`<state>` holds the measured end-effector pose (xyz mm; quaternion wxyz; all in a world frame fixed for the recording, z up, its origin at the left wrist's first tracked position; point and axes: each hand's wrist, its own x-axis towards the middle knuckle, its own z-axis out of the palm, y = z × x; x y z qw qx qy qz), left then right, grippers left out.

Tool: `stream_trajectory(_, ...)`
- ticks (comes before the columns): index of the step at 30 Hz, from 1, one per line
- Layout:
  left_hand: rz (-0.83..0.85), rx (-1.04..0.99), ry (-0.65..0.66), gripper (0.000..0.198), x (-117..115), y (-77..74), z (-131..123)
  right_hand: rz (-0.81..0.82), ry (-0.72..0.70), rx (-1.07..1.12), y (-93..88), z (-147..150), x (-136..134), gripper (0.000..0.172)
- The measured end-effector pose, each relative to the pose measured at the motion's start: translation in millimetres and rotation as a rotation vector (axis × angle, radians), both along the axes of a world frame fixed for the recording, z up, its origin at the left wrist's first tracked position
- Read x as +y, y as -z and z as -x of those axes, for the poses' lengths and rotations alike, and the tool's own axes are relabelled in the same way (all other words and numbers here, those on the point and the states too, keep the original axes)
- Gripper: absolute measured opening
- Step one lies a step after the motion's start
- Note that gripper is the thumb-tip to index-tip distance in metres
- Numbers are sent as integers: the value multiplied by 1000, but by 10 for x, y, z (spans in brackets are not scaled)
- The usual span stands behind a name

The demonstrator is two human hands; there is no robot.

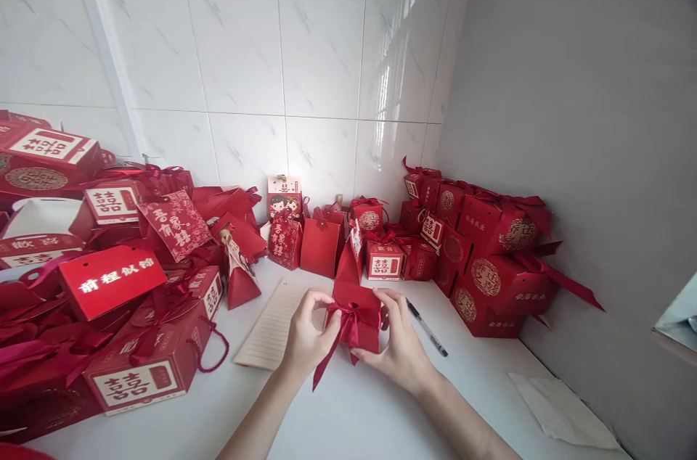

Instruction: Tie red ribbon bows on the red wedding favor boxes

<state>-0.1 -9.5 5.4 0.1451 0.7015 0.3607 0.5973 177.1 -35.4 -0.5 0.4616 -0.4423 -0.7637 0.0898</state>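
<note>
Nearest me, the white table (348,424) is bare along its front edge, with a crumpled white tissue (560,409) lying near right.

Just beyond, both my hands meet around a small red box (364,300) standing on the table a little right of centre. My left hand (306,340) is curled in on the box's left side, fingertips up at the knot. My right hand (400,347) grips the right side, thumb low on the front and fingers bent over the top edge. Neither hand is spread; both are closed in a light pinch on the box.

I judge the step in hand to be working the ribbon (348,322) at the front of the box, either snugging its bow or setting it straight. I cannot tell whether the knot is tight. A next move would call for one hand steadying the box while the other pulls evenly, so the thin card does not buckle.

The box is plain deep red, upright, with a folded flap top. The ribbon is a darker satin red, with a bow at the front and one long tail hanging down to the left.

Behind my hands lie a lined pad (275,326) on the left and a pen (428,327) on the right. Farther out, red boxes are heaped at the left (147,366), ranged in a row along the back (384,260), and stacked at the right (490,264). A white tiled wall (321,46) is farthest.
</note>
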Motion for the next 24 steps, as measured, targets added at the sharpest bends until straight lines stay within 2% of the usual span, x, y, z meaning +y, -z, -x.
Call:
stream_trajectory(12, -57, 87, -134, 3, -24, -24, -11, -3, 20, 14, 18, 28, -16, 74)
stream_trajectory(16, -4, 26, -157, 8, 0, 20, 25, -4, 8, 6, 30, 48, 15, 75)
stream_trajectory(20, 38, -29, -213, 13, 37, 106, 78, -13, 8, -10, 74, 27, 90, 67)
stream_trajectory(24, 73, -21, -245, 11, -97, 135, 44, -30, 66, 35, 150, -18, 163, 58)
